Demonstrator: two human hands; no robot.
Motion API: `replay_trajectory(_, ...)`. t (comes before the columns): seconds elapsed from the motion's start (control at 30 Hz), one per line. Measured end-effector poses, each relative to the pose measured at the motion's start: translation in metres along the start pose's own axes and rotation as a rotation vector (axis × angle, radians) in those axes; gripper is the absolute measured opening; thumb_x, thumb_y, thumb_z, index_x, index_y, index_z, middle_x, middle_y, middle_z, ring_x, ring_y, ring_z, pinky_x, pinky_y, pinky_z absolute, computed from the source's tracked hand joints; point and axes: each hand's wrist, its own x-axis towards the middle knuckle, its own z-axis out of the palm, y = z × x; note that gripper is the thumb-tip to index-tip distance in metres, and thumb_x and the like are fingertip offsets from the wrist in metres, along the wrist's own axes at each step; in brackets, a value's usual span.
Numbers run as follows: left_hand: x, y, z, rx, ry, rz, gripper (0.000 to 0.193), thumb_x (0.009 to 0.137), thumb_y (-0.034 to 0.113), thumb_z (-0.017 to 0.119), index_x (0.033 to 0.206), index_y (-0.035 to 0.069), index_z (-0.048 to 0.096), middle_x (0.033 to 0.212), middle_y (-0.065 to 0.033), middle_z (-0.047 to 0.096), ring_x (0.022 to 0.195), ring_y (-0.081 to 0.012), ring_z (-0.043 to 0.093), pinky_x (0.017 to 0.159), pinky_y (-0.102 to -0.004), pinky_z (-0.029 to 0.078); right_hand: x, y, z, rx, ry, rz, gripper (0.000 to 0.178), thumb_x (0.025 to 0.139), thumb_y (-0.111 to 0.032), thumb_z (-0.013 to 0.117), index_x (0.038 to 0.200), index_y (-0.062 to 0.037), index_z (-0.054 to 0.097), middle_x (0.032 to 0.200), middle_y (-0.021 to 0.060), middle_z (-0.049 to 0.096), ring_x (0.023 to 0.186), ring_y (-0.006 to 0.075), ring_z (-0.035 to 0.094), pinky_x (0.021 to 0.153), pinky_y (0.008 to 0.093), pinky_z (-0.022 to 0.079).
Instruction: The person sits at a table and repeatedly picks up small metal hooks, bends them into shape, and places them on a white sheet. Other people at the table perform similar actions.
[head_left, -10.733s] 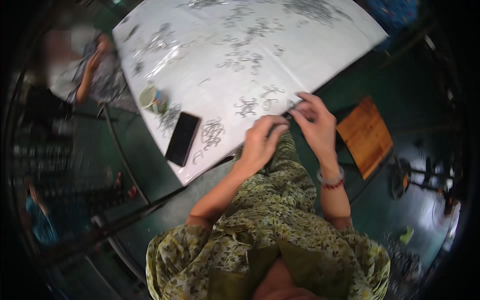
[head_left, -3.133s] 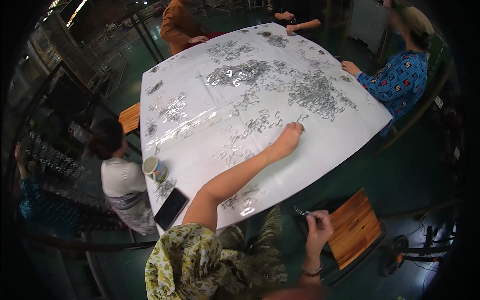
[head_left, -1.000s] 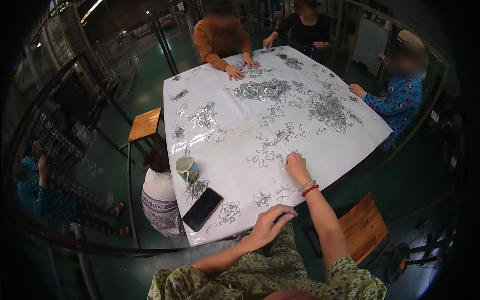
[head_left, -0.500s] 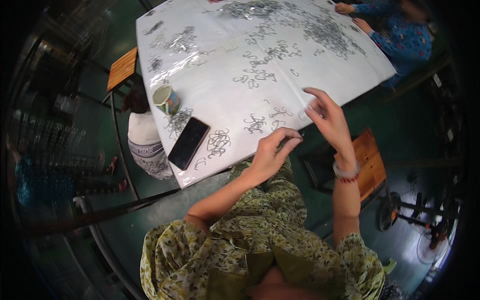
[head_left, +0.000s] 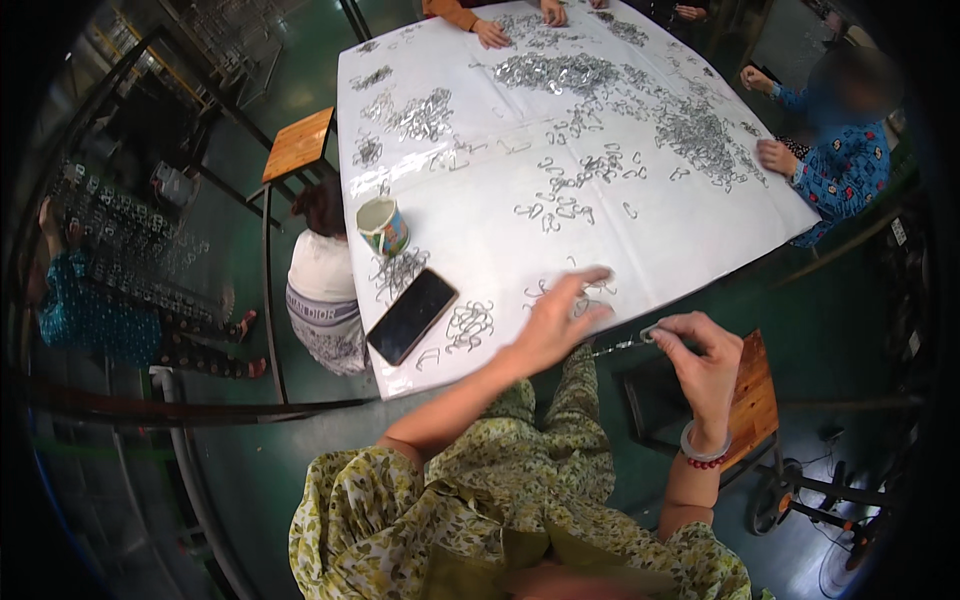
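Observation:
Small bent metal wire hooks lie scattered over a white-covered table [head_left: 690, 260]. My left hand [head_left: 555, 325] reaches over the table's near edge with thumb and forefinger apart, above a small cluster of hooks [head_left: 597, 287] that it partly covers. No hook shows between its fingers. Out past the near right edge, my right hand [head_left: 705, 360] pinches a small metal hook [head_left: 650, 334] between thumb and forefinger. Something thin and shiny trails leftward from the pinch, too blurred to name. Left of my left hand lies a looser pile of hooks [head_left: 469, 326].
A black phone [head_left: 412, 316] and a patterned cup [head_left: 383, 227] stand near the table's left edge. Larger hook piles [head_left: 700, 140] spread farther back. Co-workers' hands [head_left: 490, 34] rest at the far side, others at the right. Wooden stools [head_left: 298, 145] flank the table.
My right hand has dropped from the table edge down and right, its spread fingers now pinched. My left hand has opened from a pinch and moved forward over the hooks. The view has shifted.

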Motion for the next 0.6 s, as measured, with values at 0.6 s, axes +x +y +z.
replay_trajectory(0.6,0.185,-0.224,-0.05,0.946,0.027,-0.207,0.012,0.084,0.009,0.056,0.092,0.0,0.059,0.094,-0.0192,0.06,0.091,-0.0348,0.058,0.071,-0.0424,0.05,-0.009,0.037,-0.006,0.154,0.04,0.226,0.013,0.073,0.007,0.067,0.086,0.0024,0.068,0.077,0.0092,0.066,0.068,0.0132,0.063,0.061,0.0229,0.048)
